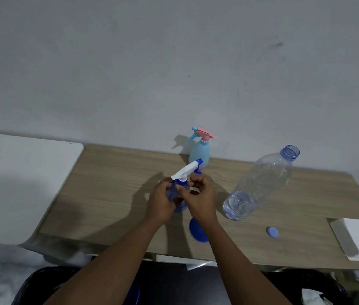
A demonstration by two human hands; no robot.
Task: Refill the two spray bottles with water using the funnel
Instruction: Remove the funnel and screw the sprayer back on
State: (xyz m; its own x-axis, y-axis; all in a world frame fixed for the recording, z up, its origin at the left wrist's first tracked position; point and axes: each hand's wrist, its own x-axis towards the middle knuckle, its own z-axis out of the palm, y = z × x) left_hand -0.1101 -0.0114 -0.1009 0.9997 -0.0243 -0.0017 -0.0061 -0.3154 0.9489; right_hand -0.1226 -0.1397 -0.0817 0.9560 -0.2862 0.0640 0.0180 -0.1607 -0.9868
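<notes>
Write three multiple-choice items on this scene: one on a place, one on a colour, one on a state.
1. Where does the light blue spray bottle stand?
A. at the table's back edge by the wall
B. on the white block
C. in the left hand

2. What colour is the loose cap on the table?
A. red
B. blue
C. white

3. How is the clear water bottle?
A. capped and full
B. lying flat, empty
C. open, upright, water only at its bottom

Answers: 1 A, it stands against the wall. 2 B, the cap is blue. 3 C, its neck is bare and water sits low.
</notes>
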